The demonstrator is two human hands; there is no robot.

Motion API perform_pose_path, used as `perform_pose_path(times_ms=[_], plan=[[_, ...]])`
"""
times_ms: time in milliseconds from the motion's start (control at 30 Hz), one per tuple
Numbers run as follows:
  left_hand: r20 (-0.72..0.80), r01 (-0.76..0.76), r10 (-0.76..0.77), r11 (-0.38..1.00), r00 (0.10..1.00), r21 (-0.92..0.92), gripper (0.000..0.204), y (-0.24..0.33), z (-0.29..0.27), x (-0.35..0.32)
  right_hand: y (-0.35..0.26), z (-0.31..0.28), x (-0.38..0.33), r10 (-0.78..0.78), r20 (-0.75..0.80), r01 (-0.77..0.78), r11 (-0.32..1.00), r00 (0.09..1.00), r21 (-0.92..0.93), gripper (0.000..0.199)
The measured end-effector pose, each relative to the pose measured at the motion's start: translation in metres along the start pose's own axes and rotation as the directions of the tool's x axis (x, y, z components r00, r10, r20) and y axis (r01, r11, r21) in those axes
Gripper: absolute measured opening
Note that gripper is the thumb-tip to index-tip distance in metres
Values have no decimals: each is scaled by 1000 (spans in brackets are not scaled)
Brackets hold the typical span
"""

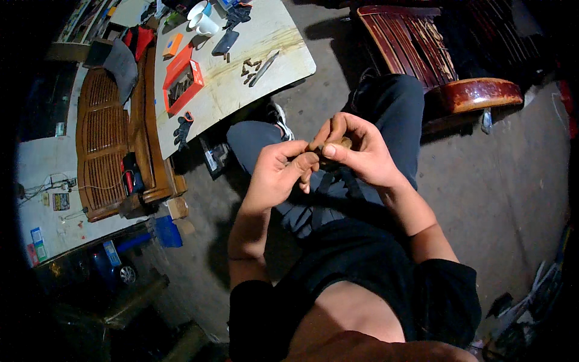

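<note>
Between the left hand (276,173) and right hand (369,154), a small brown piece (345,143) is pinched by both sets of curled fingertips, its long axis largely hidden by them.

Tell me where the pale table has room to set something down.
Two bare patches: between the silver pointed tool and the rounded right corner of the pale table; and along the near edge, between the orange-red box and the small brown pieces. The far end is crowded by the white mug, dark flat object and dark glove-like item.
</note>
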State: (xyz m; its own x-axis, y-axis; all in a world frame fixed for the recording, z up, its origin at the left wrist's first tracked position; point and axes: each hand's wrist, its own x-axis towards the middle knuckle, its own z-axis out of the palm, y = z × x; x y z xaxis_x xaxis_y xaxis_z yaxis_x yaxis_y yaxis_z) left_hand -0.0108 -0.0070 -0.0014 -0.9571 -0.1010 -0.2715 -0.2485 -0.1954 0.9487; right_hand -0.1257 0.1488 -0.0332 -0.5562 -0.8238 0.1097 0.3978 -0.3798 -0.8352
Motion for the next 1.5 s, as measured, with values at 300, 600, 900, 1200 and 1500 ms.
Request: perform_pose_path(times_ms=[300,600,900,1200,1500], plan=[[-33,-84,92,978,995,193,21,-5,8,8,5,-4,-1,102,-74,-101,995,992,24,20],[59,12,-2,985,998,-174,26,7,9,7,3,-1,-3,90,4,-86,934,996,348,28],[83,-13,21,996,996,-93,28,4,8,6,-3,-6,-7,64,29,-69,973,998,222,20],[-63,-220,282,853,957,474,9,7,21,7,-3,-3,-11,-58,-97,50,995,994,-83,17],[11,-350,561,501,828,792,9,10,25,10,-5,7,-8,-102,-203,56,974,974,-222,16]])
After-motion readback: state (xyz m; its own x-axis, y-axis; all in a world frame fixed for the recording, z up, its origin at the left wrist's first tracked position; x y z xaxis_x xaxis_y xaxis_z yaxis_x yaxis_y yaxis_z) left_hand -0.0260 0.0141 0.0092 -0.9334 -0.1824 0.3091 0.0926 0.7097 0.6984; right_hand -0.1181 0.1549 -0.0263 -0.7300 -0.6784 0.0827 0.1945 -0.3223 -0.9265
